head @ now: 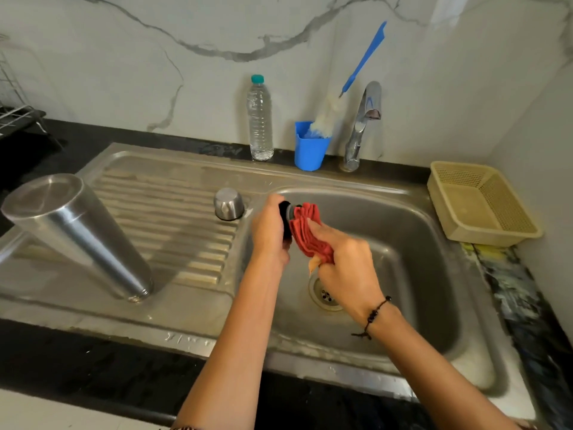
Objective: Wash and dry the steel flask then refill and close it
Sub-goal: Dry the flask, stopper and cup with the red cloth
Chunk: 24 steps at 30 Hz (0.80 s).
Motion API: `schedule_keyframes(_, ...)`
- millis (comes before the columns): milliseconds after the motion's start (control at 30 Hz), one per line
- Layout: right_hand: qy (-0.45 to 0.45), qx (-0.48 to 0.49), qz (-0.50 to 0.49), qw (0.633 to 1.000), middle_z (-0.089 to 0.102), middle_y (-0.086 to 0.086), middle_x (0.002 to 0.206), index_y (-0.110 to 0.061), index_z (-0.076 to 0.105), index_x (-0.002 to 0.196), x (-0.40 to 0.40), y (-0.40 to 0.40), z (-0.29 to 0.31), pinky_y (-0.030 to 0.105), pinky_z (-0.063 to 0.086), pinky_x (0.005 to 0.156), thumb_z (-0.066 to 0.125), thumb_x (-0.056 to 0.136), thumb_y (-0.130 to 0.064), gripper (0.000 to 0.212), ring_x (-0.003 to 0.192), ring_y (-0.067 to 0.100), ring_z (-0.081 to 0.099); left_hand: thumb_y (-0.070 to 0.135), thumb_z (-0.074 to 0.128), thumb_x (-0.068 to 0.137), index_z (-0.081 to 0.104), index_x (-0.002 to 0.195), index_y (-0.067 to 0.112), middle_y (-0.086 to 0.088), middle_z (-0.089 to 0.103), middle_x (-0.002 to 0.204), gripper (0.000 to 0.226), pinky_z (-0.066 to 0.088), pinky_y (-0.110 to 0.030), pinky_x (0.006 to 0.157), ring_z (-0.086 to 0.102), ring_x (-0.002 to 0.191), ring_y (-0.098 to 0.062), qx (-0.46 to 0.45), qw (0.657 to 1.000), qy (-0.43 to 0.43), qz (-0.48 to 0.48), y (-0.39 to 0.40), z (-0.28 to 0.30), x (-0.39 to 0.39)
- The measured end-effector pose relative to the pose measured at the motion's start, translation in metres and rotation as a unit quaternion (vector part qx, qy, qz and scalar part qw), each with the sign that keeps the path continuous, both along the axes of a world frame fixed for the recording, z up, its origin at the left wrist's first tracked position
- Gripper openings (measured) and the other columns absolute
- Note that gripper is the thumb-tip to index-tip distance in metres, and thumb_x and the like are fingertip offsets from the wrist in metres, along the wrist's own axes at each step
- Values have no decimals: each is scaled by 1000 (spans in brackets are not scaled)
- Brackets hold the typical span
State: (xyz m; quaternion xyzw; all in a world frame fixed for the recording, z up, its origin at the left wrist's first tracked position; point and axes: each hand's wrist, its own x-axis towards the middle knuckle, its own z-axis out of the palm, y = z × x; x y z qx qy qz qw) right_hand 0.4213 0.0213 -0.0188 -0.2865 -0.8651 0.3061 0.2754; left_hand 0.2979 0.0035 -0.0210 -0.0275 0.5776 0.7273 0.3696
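Observation:
The steel flask [77,234] stands upside down on the ribbed drainboard [173,209] at the left, mouth down. Its steel cup lid [228,203] sits inverted on the drainboard near the basin. Over the sink basin [403,243], my left hand [269,231] grips the flask's black stopper [285,212]. My right hand [344,262] holds a bunched red cloth [307,231] pressed against the stopper. A clear water bottle [259,119] with a teal cap stands behind the sink.
A blue cup [310,150] holding a blue-handled bottle brush [366,57] stands next to the tap [362,125]. A beige plastic basket [480,203] rests right of the basin. A wire rack [15,113] is at far left. The drain [324,294] lies below my right hand.

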Motion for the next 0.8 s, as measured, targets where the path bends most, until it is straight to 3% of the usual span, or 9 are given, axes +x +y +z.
schedule_keyframes(133,43,-96,7,994,71,-7,101,-21,69,111,-5,-9,-1,20,49,91,59,76,8,47,99,8,65,13,50,84,46,63,11,-3,45,50,21,41,-22,42,46,40,-13,48,997,-10,64,-2,14,-7)
schedule_keyframes(233,113,-129,-54,984,70,-5,101,-19,70,108,-7,-9,7,14,49,88,55,77,11,45,94,1,65,17,51,82,47,64,15,-2,45,58,19,40,-27,51,46,52,-16,48,998,10,43,-4,13,-14)
schedule_keyframes(333,158,-87,-83,980,65,-6,111,-15,63,119,-4,-2,26,2,42,79,56,77,13,50,96,-5,59,21,49,87,47,67,17,2,43,57,21,25,-15,37,39,48,-11,-7,998,65,9,-9,8,-19)
schedule_keyframes(400,166,-8,-79,983,58,-4,122,-14,59,124,-9,-1,34,10,45,87,54,73,12,58,106,3,58,20,47,89,45,64,17,3,42,54,25,20,-13,33,35,44,-10,-13,995,102,-12,-10,8,-17)
schedule_keyframes(467,121,104,-51,986,52,5,133,-13,57,127,-18,0,31,27,48,94,56,66,6,64,117,20,56,20,46,89,45,59,20,3,42,52,30,22,-15,36,35,45,-11,-13,991,132,-30,-9,9,-13)
schedule_keyframes(567,-13,229,-21,973,54,20,130,-7,57,127,-28,1,14,48,53,84,64,63,4,65,108,41,58,22,46,88,46,49,23,5,44,49,39,31,-24,48,41,51,-13,-30,988,146,-38,-9,12,-14)
schedule_keyframes(667,-57,248,-29,967,62,21,117,-5,56,126,-36,1,14,44,55,73,67,67,4,60,92,40,64,22,46,88,46,45,22,7,42,45,43,30,-25,49,40,51,-13,-42,986,157,-28,-9,14,-18)
schedule_keyframes(800,-162,128,-44,978,65,11,98,-18,51,131,-44,1,29,38,49,76,54,85,-10,47,87,31,60,22,50,85,47,49,22,1,45,54,36,32,-34,61,41,63,-18,-56,980,188,-21,-11,11,-15)
